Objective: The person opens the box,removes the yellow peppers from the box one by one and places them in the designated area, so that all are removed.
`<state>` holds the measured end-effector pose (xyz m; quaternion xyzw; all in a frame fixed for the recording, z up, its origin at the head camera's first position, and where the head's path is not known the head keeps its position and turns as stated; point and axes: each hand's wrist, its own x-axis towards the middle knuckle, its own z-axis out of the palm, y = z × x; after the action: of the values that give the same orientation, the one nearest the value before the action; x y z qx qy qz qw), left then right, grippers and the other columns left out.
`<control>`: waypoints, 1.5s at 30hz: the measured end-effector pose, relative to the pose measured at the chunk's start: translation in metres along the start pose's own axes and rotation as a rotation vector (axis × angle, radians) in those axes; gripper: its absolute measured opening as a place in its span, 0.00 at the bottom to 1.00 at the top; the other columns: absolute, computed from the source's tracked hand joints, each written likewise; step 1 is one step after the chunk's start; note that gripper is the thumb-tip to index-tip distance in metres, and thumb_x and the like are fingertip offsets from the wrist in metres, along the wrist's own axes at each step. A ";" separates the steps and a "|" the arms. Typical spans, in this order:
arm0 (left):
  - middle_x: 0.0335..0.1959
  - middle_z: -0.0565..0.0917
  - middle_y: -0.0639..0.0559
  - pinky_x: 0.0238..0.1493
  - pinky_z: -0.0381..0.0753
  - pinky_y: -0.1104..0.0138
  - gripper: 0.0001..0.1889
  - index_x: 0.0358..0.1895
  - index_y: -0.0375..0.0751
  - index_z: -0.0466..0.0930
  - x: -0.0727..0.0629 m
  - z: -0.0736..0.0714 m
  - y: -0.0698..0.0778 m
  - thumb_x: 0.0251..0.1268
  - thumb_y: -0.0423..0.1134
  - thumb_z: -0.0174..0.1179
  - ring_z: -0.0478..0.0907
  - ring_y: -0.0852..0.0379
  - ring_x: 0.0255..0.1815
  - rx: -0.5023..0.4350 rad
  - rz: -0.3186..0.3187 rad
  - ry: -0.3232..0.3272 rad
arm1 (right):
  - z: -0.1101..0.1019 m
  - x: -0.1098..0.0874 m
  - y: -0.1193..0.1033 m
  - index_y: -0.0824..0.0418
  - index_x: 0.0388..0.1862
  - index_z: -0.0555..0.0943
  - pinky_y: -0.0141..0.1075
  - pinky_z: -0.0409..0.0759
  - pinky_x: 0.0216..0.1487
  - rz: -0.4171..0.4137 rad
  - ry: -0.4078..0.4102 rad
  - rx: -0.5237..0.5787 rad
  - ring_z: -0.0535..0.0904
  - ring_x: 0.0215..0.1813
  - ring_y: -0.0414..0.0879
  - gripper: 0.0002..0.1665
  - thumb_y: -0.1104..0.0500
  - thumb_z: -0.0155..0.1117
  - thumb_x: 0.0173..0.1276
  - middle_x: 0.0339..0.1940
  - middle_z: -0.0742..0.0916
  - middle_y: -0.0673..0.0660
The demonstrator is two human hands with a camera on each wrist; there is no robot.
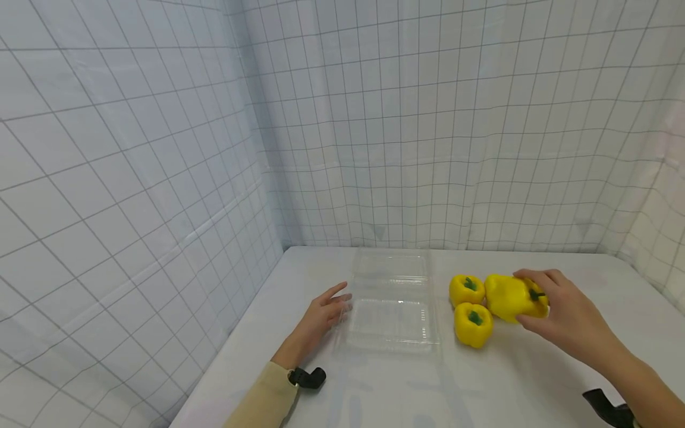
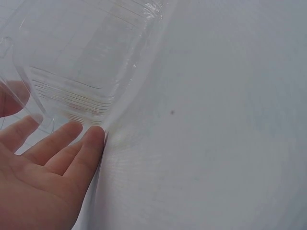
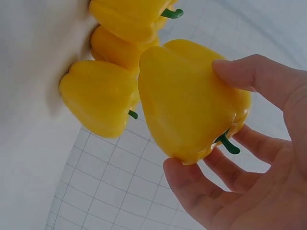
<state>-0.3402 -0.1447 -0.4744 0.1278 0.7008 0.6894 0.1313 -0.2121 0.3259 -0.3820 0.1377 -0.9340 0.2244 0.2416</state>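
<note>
My right hand (image 1: 569,312) grips a yellow bell pepper (image 3: 192,100) between thumb and fingers, its green stem toward the palm. In the right wrist view the held pepper looks raised off the table. Three more yellow bell peppers stand close by, one at the front (image 1: 473,325), one behind it (image 1: 467,290) and one partly overlapped by the held pepper (image 1: 502,296). A clear plastic clamshell box (image 1: 390,345) lies with its lid folded back. Along its left side rests my left hand (image 1: 321,312), fingers extended, fingertips right at the ribbed wall (image 2: 72,100).
Beneath everything is a white table (image 1: 396,392). White grid-patterned curtains (image 1: 407,131) hang behind the table and along its left and right sides. A black strap (image 1: 307,378) is on the left wrist, another (image 1: 610,410) on the right.
</note>
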 end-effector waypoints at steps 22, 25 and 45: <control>0.74 0.67 0.37 0.69 0.68 0.51 0.30 0.80 0.48 0.57 -0.001 0.000 0.000 0.79 0.36 0.51 0.66 0.41 0.72 -0.004 0.016 -0.015 | 0.021 -0.012 0.017 0.58 0.63 0.76 0.62 0.80 0.38 0.101 -0.217 -0.051 0.77 0.49 0.65 0.43 0.54 0.82 0.47 0.54 0.77 0.67; 0.74 0.67 0.37 0.69 0.69 0.51 0.30 0.80 0.47 0.56 -0.001 0.000 0.000 0.79 0.36 0.51 0.66 0.42 0.73 0.008 0.021 -0.019 | 0.025 -0.012 0.018 0.58 0.63 0.76 0.61 0.81 0.37 0.099 -0.229 -0.062 0.77 0.47 0.64 0.42 0.54 0.82 0.46 0.53 0.78 0.67; 0.74 0.67 0.39 0.70 0.67 0.51 0.30 0.80 0.48 0.57 -0.002 0.001 0.000 0.79 0.37 0.52 0.66 0.43 0.72 -0.002 0.009 -0.019 | 0.036 -0.009 0.013 0.61 0.63 0.78 0.58 0.82 0.37 0.044 -0.228 -0.075 0.78 0.46 0.61 0.44 0.55 0.83 0.45 0.53 0.79 0.66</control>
<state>-0.3384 -0.1446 -0.4744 0.1376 0.6981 0.6896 0.1349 -0.2236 0.3211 -0.4194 0.1326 -0.9659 0.1776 0.1338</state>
